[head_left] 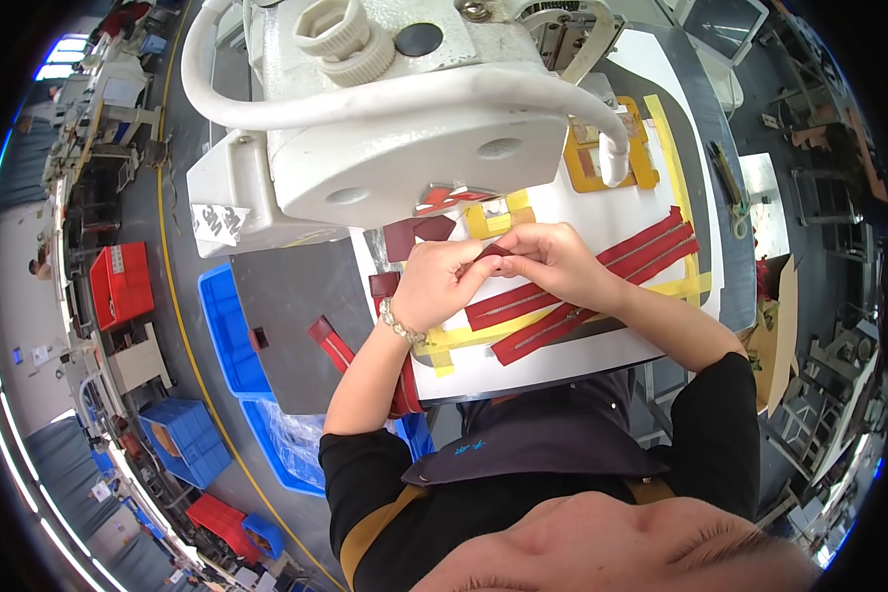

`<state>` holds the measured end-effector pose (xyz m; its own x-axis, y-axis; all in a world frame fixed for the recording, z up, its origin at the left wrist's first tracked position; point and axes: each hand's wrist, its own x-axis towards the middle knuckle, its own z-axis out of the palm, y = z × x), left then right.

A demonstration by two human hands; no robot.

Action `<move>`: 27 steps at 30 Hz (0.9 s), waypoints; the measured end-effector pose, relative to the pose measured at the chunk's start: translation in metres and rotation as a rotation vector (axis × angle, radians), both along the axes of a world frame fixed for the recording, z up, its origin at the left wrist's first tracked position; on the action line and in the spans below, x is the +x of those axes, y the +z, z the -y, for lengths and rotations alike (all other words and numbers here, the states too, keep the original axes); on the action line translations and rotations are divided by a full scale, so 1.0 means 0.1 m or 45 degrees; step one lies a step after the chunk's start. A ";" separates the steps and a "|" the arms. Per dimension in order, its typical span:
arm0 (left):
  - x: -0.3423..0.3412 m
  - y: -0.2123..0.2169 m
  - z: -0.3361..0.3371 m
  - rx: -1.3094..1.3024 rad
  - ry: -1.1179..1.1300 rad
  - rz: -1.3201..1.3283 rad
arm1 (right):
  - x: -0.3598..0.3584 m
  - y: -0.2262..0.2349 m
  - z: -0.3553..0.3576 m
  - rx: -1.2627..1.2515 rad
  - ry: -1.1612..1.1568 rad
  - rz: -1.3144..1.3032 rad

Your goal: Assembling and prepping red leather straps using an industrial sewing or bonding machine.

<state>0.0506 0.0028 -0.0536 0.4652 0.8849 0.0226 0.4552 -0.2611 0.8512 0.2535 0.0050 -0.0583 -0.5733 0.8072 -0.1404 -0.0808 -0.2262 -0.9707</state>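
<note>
Head view: left hand (442,281) and right hand (555,259) each grip closed on dark-red leather piece (494,252).

head view | worn on the head, facing steeply down | close over sewing machine (395,128) (fisheye-bent edges)

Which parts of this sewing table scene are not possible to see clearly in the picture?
- Head view: the small dark red piece is mostly covered by the fingertips of the left hand and right hand; its shape is unclear.
- The needle area is hidden under the white sewing machine.
- The red zipper strips run under the right hand; their near ends are covered.
- The yellow frame is partly behind the machine's white tube.
</note>
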 end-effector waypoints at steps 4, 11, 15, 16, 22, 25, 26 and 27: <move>0.05 0.02 -0.01 0.071 0.020 -0.092 | -0.01 -0.02 0.00 0.012 -0.020 0.018; -0.06 0.01 -0.01 0.155 -0.110 -0.119 | 0.07 0.06 -0.09 -0.117 0.111 0.078; -0.05 0.05 0.01 0.196 -0.085 -0.098 | 0.10 0.05 -0.11 0.022 0.170 0.144; -0.07 0.07 0.01 0.082 -0.083 -0.028 | 0.10 0.01 -0.10 -0.029 0.163 0.045; -0.15 0.06 -0.04 -0.228 -0.156 0.110 | 0.09 0.01 -0.12 -0.183 0.212 -0.046; -0.14 0.06 -0.07 -0.244 -0.152 0.104 | 0.08 -0.02 -0.10 -0.180 0.210 -0.085; -0.14 0.06 -0.07 -0.216 -0.134 0.080 | 0.08 -0.04 -0.09 -0.162 0.202 -0.130; -0.13 0.07 -0.07 -0.219 -0.133 0.079 | 0.07 -0.04 -0.09 -0.165 0.203 -0.131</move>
